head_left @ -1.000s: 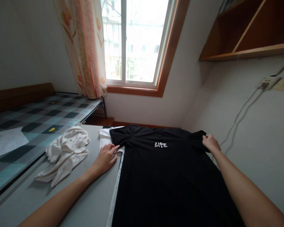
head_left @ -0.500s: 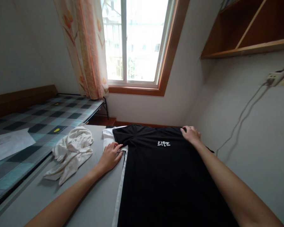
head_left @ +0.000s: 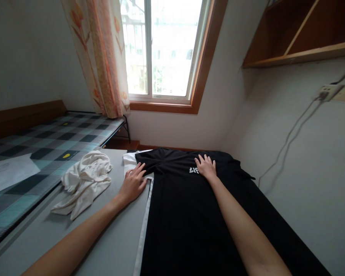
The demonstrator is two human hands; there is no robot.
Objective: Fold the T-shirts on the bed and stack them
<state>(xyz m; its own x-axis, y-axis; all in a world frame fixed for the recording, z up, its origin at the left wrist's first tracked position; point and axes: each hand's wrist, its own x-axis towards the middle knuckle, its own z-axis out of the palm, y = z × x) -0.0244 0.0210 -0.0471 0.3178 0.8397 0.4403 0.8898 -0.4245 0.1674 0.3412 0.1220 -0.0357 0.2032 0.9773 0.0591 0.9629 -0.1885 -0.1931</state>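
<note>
A black T-shirt (head_left: 184, 214) with white lettering lies spread over the table (head_left: 109, 234), its collar end toward the window. White cloth (head_left: 129, 163) shows at its left sleeve, and a white strip runs down its left edge. My left hand (head_left: 133, 184) rests at that sleeve, fingers spread over the white cloth and the black edge. Flat on the chest, my right hand (head_left: 207, 166) has its fingers apart and covers part of the lettering. A crumpled white cloth (head_left: 87, 178) sits on the table left of my left hand.
On the left stands a bed with a checked mattress (head_left: 83, 130) and a sheet of paper (head_left: 11, 172) on it. A curtained window (head_left: 172, 50) is ahead. Up on the right wall hangs a wooden shelf (head_left: 299, 53), above a socket (head_left: 329, 92) with a cable.
My right hand has moved left from the shirt's far right shoulder onto the lettering, and its fingers have spread. The right sleeve now shows. My left hand stays at the left sleeve, its fingers more spread.
</note>
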